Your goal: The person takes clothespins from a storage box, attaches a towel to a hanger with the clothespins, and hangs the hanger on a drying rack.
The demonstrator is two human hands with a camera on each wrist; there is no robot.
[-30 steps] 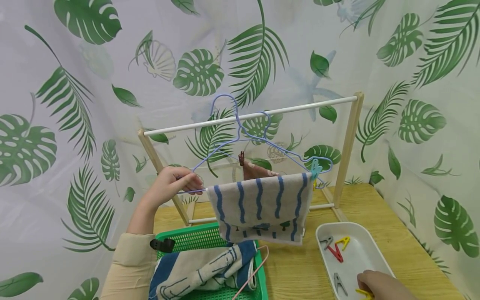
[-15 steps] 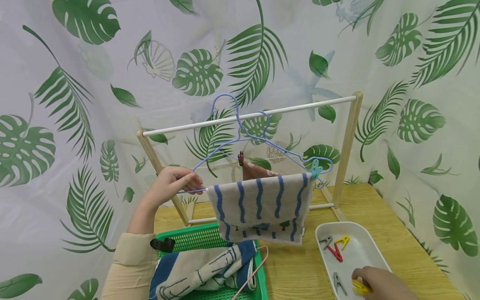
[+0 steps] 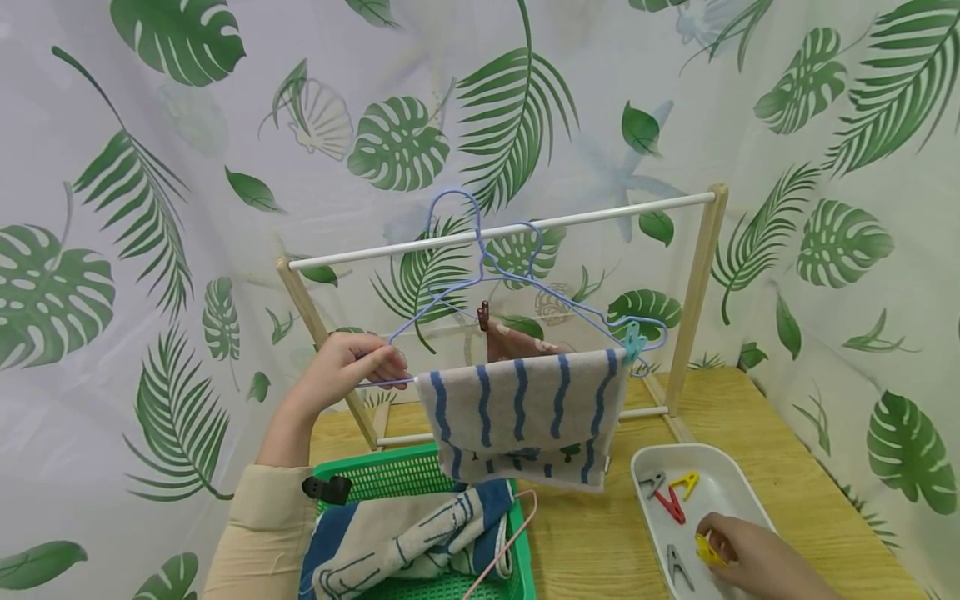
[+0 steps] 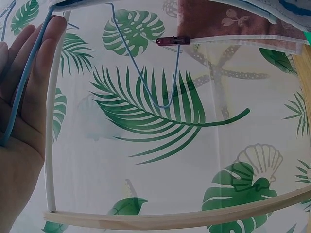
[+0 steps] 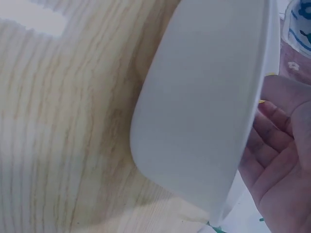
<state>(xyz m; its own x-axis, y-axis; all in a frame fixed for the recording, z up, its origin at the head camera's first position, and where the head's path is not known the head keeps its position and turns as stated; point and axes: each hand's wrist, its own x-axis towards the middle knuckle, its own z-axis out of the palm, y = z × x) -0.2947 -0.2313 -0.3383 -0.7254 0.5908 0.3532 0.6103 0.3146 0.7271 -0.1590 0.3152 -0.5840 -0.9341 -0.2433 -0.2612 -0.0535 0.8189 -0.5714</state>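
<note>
My left hand (image 3: 356, 364) grips the left end of a blue-purple clothes hanger (image 3: 442, 293), whose hook is over the rack's rod. In the left wrist view the hanger's wire (image 4: 30, 68) crosses the fingers. A white towel with wavy blue stripes (image 3: 517, 400) is draped over the bottom bar, with a teal clothespin (image 3: 633, 340) at its right corner. Over the white tray (image 3: 750, 492), my right hand (image 3: 757, 558) pinches a yellow clothespin (image 3: 708, 550). The tray's wall (image 5: 199, 107) covers part of that hand in the right wrist view.
Grey (image 3: 677, 568), red (image 3: 672, 505) and yellow (image 3: 687, 482) clothespins lie in the tray. Behind the towel hangs a brown cloth (image 3: 513, 340) with a dark clip. A green basket (image 3: 375, 475) holds another towel (image 3: 405, 542) and a pink hanger (image 3: 510, 546). The rod (image 3: 600, 218) spans wooden posts.
My right hand has lifted the yellow clothespin and shifted a little left and away from me over the tray. The left hand still holds the hanger, nearly unmoved.
</note>
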